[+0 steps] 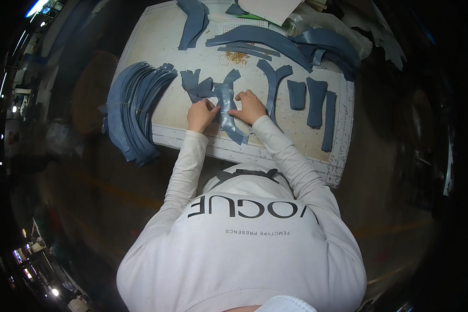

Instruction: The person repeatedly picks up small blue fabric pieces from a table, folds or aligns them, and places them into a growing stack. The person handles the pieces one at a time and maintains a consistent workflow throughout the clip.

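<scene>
A shiny blue-grey cut leather-like piece (227,104) lies near the front edge of the table, between my two hands. My left hand (203,115) is closed on its left edge, fingertips pinched together there. From the right, my right hand (250,107) presses its thumb on the middle of the piece, with the other fingers curled; what lies under them is hidden. Just beyond my left hand is a darker, folded blue-grey piece (195,86), touching or overlapping the shiny one. Right of my right hand lies a Y-shaped blue-grey piece (272,83).
A thick tied bundle of curved strips (135,112) overhangs the left edge of the white table (164,117). At right lie several small flat pieces (315,101). Toward the back are long curved pieces (260,39), a heap of yellowish bands (237,57) and clear plastic (317,26).
</scene>
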